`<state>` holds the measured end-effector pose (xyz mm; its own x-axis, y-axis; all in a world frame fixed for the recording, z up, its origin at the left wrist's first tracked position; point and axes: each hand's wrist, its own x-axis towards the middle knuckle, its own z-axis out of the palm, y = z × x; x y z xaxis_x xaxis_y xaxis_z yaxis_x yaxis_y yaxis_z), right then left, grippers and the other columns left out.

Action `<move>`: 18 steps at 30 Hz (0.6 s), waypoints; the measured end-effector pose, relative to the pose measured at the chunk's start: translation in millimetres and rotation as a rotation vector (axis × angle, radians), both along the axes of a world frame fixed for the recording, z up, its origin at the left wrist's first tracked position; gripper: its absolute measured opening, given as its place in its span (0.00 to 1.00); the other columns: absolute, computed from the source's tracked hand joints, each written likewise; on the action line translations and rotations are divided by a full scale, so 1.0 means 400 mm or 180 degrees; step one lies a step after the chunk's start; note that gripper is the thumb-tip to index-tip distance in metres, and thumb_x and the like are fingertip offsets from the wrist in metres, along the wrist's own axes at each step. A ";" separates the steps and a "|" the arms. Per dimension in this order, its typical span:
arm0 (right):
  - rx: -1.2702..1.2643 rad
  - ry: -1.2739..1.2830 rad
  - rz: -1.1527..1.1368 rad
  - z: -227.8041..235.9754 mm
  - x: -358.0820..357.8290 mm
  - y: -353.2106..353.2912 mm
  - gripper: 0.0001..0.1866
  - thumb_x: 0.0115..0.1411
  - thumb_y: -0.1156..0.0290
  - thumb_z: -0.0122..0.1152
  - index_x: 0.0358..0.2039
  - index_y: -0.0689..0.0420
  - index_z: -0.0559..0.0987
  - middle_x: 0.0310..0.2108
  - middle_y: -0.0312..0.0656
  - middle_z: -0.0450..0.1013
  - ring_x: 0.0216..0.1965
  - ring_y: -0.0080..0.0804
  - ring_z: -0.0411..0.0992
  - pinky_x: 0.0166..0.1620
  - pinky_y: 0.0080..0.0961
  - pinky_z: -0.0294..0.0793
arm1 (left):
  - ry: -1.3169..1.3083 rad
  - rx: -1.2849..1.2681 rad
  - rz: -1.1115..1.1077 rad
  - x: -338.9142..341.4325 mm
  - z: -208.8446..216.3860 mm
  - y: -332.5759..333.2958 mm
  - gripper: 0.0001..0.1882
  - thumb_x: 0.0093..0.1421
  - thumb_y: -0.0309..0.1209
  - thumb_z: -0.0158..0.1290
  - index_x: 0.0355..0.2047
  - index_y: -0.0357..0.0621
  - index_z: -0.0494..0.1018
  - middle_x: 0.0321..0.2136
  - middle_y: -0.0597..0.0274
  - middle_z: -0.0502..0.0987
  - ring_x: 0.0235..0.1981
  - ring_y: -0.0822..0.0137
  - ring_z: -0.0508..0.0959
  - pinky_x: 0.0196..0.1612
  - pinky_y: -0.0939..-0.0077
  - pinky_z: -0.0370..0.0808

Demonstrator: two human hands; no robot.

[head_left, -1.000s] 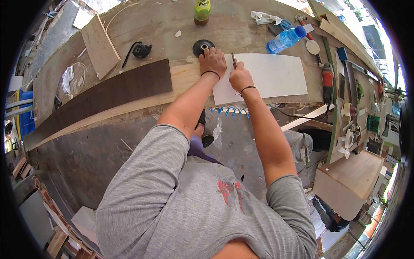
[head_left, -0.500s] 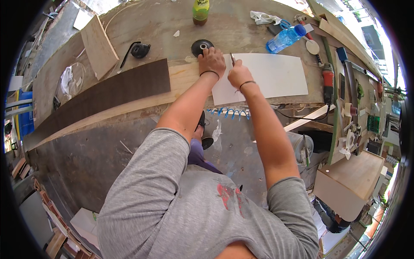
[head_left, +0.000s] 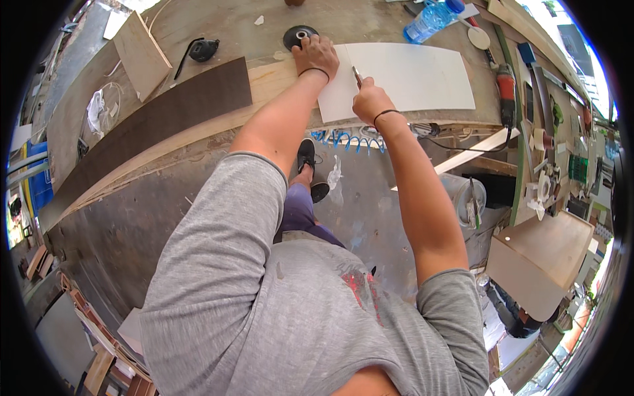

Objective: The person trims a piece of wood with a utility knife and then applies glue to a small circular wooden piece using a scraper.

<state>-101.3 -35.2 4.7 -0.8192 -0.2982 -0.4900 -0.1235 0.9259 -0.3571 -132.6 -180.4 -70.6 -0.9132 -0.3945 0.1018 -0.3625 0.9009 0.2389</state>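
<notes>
A white sheet [head_left: 413, 79] lies at the near edge of the wooden workbench. My left hand [head_left: 317, 55] is pressed down at its left end, fingers spread and slightly bent. Those fingertips reach the near rim of a black round disc [head_left: 301, 37] with a metal hub; whether they touch it I cannot tell. My right hand [head_left: 372, 103] is closed round a slim cutter knife [head_left: 357, 77], its tip pointing away from me over the sheet. Most of the knife's handle is hidden in my fist.
A long dark brown board [head_left: 158, 122] stretches left along the bench edge. Beyond it are a black tape measure [head_left: 203, 50] and a plywood piece [head_left: 141, 58]. Right of the sheet are a blue water bottle [head_left: 432, 21] and a red power tool [head_left: 506, 92]. A blue coiled hose [head_left: 347, 140] hangs below.
My right hand and the knife have moved toward me over the white sheet. My left hand keeps its place beside the disc. The whole view has tilted down, toward my body.
</notes>
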 end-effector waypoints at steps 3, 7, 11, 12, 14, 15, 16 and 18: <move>-0.0089 0.0116 -0.0008 -0.007 0.062 0.051 0.16 0.56 0.73 0.40 0.42 0.69 0.63 0.36 0.69 0.70 0.41 0.62 0.71 0.47 0.46 0.69 | 0.0076 -0.0079 0.0027 -0.012 -0.012 0.001 0.17 0.63 0.42 0.34 0.40 0.50 0.71 0.44 0.63 0.72 0.51 0.60 0.67 0.48 0.56 0.61; -0.0266 0.0223 -0.0103 -0.035 0.158 0.113 0.15 0.55 0.73 0.42 0.42 0.68 0.62 0.33 0.69 0.71 0.38 0.64 0.71 0.45 0.50 0.69 | 0.0164 -0.0024 0.0008 -0.016 -0.006 -0.003 0.17 0.63 0.42 0.36 0.41 0.51 0.72 0.44 0.62 0.73 0.50 0.60 0.67 0.47 0.56 0.62; -0.0378 0.0202 -0.0223 -0.026 0.234 0.151 0.16 0.54 0.73 0.45 0.42 0.67 0.62 0.33 0.68 0.71 0.39 0.64 0.70 0.44 0.50 0.69 | 0.0221 -0.0059 0.0005 -0.028 -0.015 -0.012 0.16 0.63 0.41 0.36 0.40 0.50 0.72 0.44 0.62 0.73 0.50 0.60 0.68 0.48 0.56 0.62; -0.0378 0.0177 -0.0257 -0.040 0.256 0.172 0.16 0.53 0.73 0.46 0.42 0.66 0.63 0.33 0.68 0.71 0.38 0.64 0.70 0.44 0.50 0.69 | 0.0166 -0.0042 -0.0001 -0.029 -0.008 -0.012 0.16 0.63 0.41 0.36 0.40 0.50 0.72 0.44 0.62 0.73 0.50 0.59 0.67 0.48 0.56 0.61; -0.0144 -0.0019 0.0090 -0.120 0.336 0.241 0.17 0.53 0.74 0.46 0.44 0.64 0.62 0.31 0.66 0.71 0.36 0.64 0.71 0.42 0.50 0.70 | 0.0120 -0.0020 -0.0056 -0.021 0.000 -0.003 0.17 0.63 0.41 0.36 0.40 0.49 0.72 0.44 0.62 0.72 0.50 0.59 0.67 0.49 0.56 0.61; -0.0001 -0.0105 -0.0067 -0.159 0.364 0.276 0.17 0.53 0.74 0.46 0.44 0.63 0.62 0.30 0.65 0.72 0.34 0.64 0.71 0.39 0.51 0.70 | 0.0173 -0.0022 -0.0040 -0.034 0.001 -0.004 0.17 0.63 0.41 0.36 0.40 0.49 0.71 0.43 0.62 0.72 0.50 0.59 0.67 0.48 0.56 0.61; 0.0161 -0.0279 -0.0235 -0.181 0.407 0.310 0.17 0.54 0.73 0.46 0.45 0.62 0.62 0.29 0.65 0.72 0.32 0.64 0.71 0.37 0.51 0.71 | 0.0136 -0.0005 -0.0031 -0.018 -0.015 0.002 0.16 0.63 0.41 0.36 0.39 0.49 0.71 0.43 0.62 0.72 0.50 0.59 0.67 0.48 0.55 0.62; -0.0165 0.0232 -0.0340 -0.155 0.402 0.332 0.17 0.55 0.72 0.46 0.45 0.62 0.62 0.28 0.64 0.72 0.30 0.64 0.71 0.35 0.53 0.70 | 0.0266 -0.0102 0.0004 -0.009 -0.009 -0.001 0.16 0.63 0.41 0.36 0.38 0.49 0.72 0.42 0.62 0.73 0.49 0.58 0.68 0.47 0.55 0.63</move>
